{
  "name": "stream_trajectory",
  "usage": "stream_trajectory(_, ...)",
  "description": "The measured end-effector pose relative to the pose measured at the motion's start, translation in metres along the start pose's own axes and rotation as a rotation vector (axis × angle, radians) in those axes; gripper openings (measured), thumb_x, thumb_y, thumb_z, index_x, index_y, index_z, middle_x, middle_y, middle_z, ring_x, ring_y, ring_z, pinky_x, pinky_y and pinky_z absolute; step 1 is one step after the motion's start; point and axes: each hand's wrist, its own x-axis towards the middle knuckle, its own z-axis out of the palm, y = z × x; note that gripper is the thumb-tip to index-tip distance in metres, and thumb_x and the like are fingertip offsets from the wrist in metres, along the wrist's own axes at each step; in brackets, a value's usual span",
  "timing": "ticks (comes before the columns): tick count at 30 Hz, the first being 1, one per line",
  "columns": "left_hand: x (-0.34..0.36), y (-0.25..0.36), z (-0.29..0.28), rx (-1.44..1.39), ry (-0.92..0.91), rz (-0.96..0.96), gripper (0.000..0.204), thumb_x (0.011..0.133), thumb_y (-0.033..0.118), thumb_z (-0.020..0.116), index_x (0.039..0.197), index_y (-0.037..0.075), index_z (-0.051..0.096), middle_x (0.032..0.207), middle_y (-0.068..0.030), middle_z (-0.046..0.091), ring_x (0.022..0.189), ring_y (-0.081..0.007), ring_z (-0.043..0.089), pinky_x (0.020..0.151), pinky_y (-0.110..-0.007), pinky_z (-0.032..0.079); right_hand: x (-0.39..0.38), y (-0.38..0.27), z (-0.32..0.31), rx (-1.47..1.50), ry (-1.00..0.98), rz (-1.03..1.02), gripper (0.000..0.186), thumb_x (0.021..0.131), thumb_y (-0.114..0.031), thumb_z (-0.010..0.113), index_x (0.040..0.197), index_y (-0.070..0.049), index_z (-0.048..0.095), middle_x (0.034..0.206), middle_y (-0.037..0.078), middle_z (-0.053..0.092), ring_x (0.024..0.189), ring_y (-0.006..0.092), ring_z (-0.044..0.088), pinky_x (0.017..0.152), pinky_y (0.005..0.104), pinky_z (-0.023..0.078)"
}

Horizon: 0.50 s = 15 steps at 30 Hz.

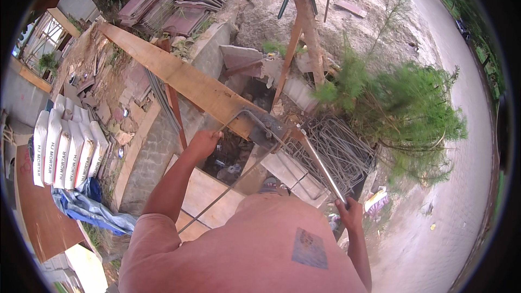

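Note:
A long wooden plank [173, 76] runs diagonally from the upper left to a dark metal bending fixture [263, 135] at its near end. A thin steel rod [231, 183], bent near the fixture, stretches down past my torso. My left hand [207, 142] is closed on the rod's short bent end, left of the fixture. My right hand [350, 210] grips the lower end of a long silver metal pipe [323, 165], which reaches up to the fixture.
Stacked white sacks [68, 144] and a blue tarp [92, 206] lie left. Bent steel bars [339, 146] are piled right, beside a leafy bush [401, 119]. Tile stacks [173, 2], bolt cutters [285, 0] and wooden posts [309, 32] are at the back. A debris-filled pit [228, 171] is below the plank.

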Motion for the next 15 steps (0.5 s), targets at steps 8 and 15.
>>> stream_trajectory(8, 0.006, -0.012, 0.014, -0.026, -0.010, -0.044, 0.045, 0.098, 0.040, 0.045, 0.097, -0.001, 0.063, 0.087, -0.0272, 0.063, 0.087, -0.0466, 0.059, 0.075, -0.050, 0.045, -0.001, -0.007, -0.029, -0.041, -0.112, -0.041, 0.043, 0.087, -0.042, 0.063, 0.078, 0.001, 0.061, 0.056, 0.013, 0.052, 0.052, 0.0219, 0.050, 0.051, 0.0374, 0.039)
stream_trajectory(15, 0.001, -0.008, 0.010, -0.096, -0.023, -0.080, 0.044, 0.097, 0.039, 0.046, 0.097, -0.001, 0.063, 0.086, -0.0273, 0.062, 0.087, -0.0466, 0.058, 0.074, -0.049, 0.045, 0.010, 0.015, -0.034, -0.319, -0.112, 0.045, 0.043, 0.086, -0.043, 0.064, 0.078, 0.000, 0.061, 0.061, 0.017, 0.058, 0.060, 0.0332, 0.060, 0.057, 0.0411, 0.044)
